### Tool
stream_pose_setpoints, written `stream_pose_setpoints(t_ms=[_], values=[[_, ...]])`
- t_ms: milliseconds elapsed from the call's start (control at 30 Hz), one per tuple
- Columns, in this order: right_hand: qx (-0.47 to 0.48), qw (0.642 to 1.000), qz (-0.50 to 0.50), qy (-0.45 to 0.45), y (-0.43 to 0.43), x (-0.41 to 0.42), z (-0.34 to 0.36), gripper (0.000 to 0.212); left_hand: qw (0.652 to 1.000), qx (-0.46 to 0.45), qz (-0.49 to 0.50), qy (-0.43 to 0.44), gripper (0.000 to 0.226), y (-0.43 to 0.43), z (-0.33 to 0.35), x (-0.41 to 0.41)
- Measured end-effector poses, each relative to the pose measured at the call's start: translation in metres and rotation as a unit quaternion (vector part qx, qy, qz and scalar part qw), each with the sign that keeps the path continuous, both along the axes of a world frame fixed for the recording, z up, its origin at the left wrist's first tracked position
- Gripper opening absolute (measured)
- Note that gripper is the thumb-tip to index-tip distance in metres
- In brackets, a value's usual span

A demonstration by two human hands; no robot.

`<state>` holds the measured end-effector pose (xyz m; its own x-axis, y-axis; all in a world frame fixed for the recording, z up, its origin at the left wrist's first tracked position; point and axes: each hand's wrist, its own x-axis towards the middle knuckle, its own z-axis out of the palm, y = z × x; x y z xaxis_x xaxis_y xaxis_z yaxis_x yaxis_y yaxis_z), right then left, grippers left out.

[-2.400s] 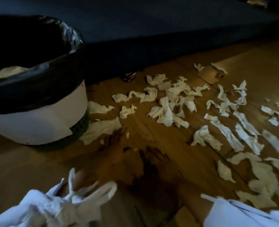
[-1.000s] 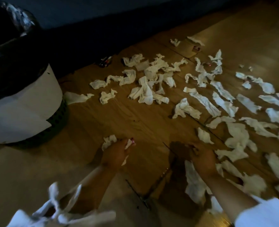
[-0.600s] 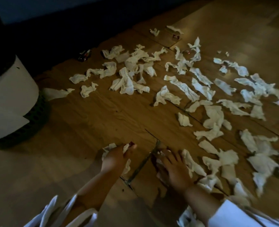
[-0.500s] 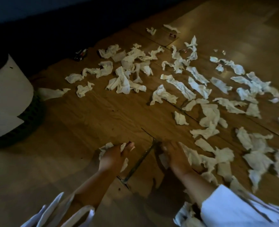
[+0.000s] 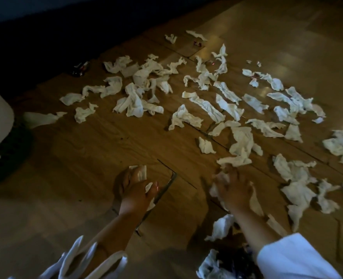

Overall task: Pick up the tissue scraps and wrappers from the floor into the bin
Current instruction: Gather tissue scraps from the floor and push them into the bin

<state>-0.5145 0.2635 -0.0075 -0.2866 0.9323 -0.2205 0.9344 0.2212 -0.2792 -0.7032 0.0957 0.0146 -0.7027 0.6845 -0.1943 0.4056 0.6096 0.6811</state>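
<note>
The floor [image 5: 98,150] is wood-look planking in a warm mid-brown, with grain and small knots showing. Dark seams [image 5: 221,143] run diagonally between the boards, and near the lower middle one joint shows as a thin black line [image 5: 166,166]. The light is dim overall. Soft pale patches of glare [image 5: 287,57] lie on the boards at the upper right, while the lower left fades to a dull grey-brown. Along the top left a deep shadow band [image 5: 45,47] meets the floor's edge, and above it sits a dark bluish surface [image 5: 15,9] — wall or furniture, too dark to tell.
</note>
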Motion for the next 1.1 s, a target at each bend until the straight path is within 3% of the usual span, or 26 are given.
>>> stream_pose_setpoints(t_ms=[67, 133, 200, 267, 367, 400, 433, 467, 500, 533, 567, 667, 733, 833, 967, 1033, 1100], values=[[0.044, 0.992, 0.099, -0.069, -0.018, -0.016, -0.002, 0.055, 0.995, -0.074, -0.018, 0.058, 0.045, -0.008, -0.001, -0.002], [0.087, 0.977, 0.189, -0.035, -0.034, -0.032, -0.005, 0.046, 0.977, -0.121, -0.113, 0.133, 0.054, -0.018, -0.010, -0.007], [0.061, 0.966, 0.249, -0.029, -0.026, -0.043, 0.000, 0.038, 0.963, -0.175, -0.177, 0.103, 0.055, -0.030, -0.016, -0.008], [0.005, 0.966, 0.252, -0.059, -0.013, -0.053, 0.010, 0.036, 0.982, -0.149, -0.119, 0.012, 0.050, -0.030, -0.012, -0.012], [-0.087, 0.976, 0.192, 0.056, -0.018, -0.080, 0.040, 0.035, 0.983, -0.136, -0.094, -0.081, 0.060, -0.032, 0.006, -0.020], [-0.112, 0.973, 0.176, 0.100, -0.025, -0.091, 0.051, 0.035, 0.989, -0.081, -0.080, -0.090, 0.063, -0.035, 0.011, -0.020], [-0.137, 0.968, 0.158, 0.137, -0.034, -0.105, 0.063, 0.034, 0.980, -0.124, -0.152, -0.039, 0.071, -0.040, 0.022, -0.022], [-0.154, 0.962, 0.147, 0.169, -0.045, -0.119, 0.075, 0.034, 0.974, -0.171, -0.148, -0.020, 0.078, -0.041, 0.046, -0.030], [-0.163, 0.955, 0.145, 0.199, -0.057, -0.134, 0.089, 0.033, 0.984, -0.109, -0.030, -0.136, 0.068, -0.039, 0.063, -0.037], [-0.164, 0.946, 0.158, 0.228, -0.068, -0.151, 0.103, 0.034, 0.977, -0.058, 0.054, -0.199, 0.048, -0.039, 0.082, -0.045], [-0.157, 0.937, 0.175, 0.258, -0.080, -0.168, 0.119, 0.037, 0.979, -0.049, 0.052, -0.190, 0.034, -0.047, 0.098, -0.060], [-0.161, 0.907, 0.209, 0.330, -0.110, -0.221, 0.169, 0.049, 0.988, -0.034, 0.028, -0.147, 0.042, -0.070, 0.152, -0.104], [-0.217, 0.881, 0.200, 0.370, -0.128, -0.258, 0.206, 0.047, 0.990, -0.012, 0.039, -0.133, 0.045, -0.094, 0.194, -0.137], [-0.318, 0.835, 0.144, 0.425, -0.157, -0.319, 0.263, 0.042, 0.984, 0.093, 0.091, -0.118, 0.044, -0.136, 0.257, -0.182], [-0.440, 0.724, 0.116, 0.518, -0.194, -0.393, 0.321, 0.037, 0.939, 0.232, 0.243, -0.077, 0.028, -0.191, 0.308, -0.232], [-0.453, 0.692, 0.120, 0.549, -0.213, -0.419, 0.339, 0.037, 0.912, 0.261, 0.315, -0.026, 0.033, -0.216, 0.311, -0.260], [-0.445, 0.685, 0.120, 0.564, -0.232, -0.440, 0.346, 0.034, 0.883, 0.294, 0.365, -0.019, 0.042, -0.231, 0.302, -0.284]])
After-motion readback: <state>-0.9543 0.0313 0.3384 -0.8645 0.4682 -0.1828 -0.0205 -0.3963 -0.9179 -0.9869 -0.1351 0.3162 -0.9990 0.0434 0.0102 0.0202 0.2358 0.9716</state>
